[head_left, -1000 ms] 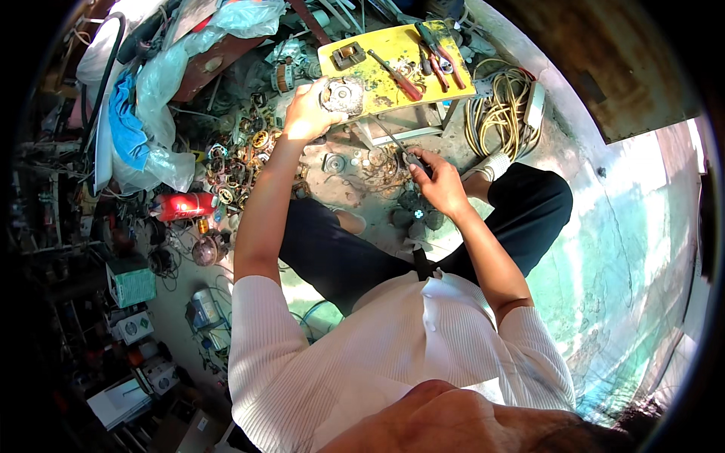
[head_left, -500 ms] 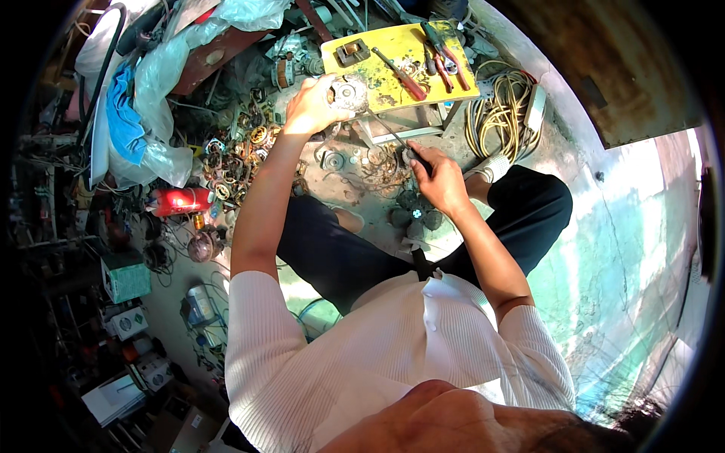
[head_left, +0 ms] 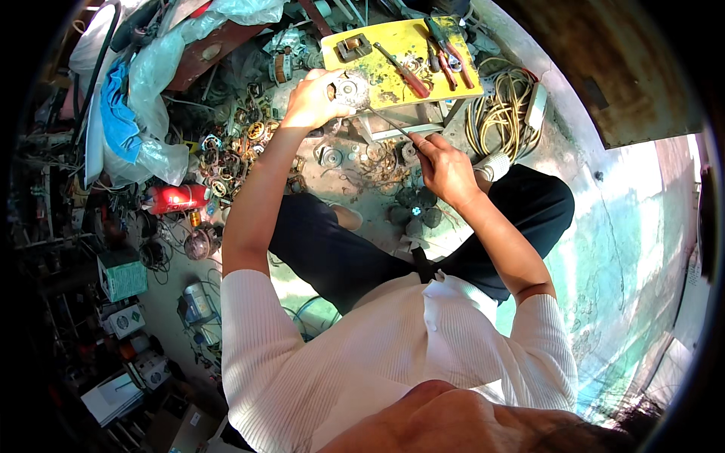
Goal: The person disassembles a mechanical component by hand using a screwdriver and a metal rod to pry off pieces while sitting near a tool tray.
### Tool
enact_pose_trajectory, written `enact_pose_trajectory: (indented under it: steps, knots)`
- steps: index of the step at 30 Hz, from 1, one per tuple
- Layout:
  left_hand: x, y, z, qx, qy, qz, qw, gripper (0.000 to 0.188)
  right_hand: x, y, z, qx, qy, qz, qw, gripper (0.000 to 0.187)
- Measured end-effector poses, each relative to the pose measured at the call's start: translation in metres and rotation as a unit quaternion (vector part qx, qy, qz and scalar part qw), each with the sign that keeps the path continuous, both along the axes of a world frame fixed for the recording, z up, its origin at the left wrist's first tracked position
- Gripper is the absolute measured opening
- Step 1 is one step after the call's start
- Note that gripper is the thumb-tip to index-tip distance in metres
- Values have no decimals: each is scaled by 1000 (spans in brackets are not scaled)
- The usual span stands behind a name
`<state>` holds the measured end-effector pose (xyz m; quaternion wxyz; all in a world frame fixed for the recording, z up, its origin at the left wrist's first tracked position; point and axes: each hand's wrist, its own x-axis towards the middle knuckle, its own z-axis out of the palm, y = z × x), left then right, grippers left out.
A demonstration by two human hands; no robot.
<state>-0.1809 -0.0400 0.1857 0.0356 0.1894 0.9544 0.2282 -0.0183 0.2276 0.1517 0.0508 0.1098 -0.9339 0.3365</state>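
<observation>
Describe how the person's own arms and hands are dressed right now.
Both hands, the left hand and the right hand, are bare, with no gloves. The forearms are uncovered: the sleeves of a white ribbed top are pushed up to about the elbows. No watch or rings can be made out.

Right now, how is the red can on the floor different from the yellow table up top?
The red cylinder can is round and lies on its side on the floor; the flat yellow metal table stands on legs. The can carries nothing, while the table carries red-handled tools. Both sit amid scattered metal parts.
</observation>
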Motion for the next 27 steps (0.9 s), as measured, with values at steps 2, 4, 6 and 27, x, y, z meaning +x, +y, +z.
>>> enact_pose_trajectory:
  steps: [2, 4, 6, 27]
  knots:
    - [2, 1, 3, 3, 2, 10, 1000, 83, -1, -3, 3, -3, -10, 4, 1000, 41]
    - [4, 5, 1, 6, -2, 15, 1000, 83, -3, -4, -22, -58, 40, 17, 997, 39]
    - [3, 1, 2, 4, -5, 22, 1000, 82, -7, -7, -24, -201, -66, 10, 977, 38]
    - [10, 8, -2, 25, -2, 58, 998, 83, 6, -11, -27, -367, -250, -42, 895, 38]
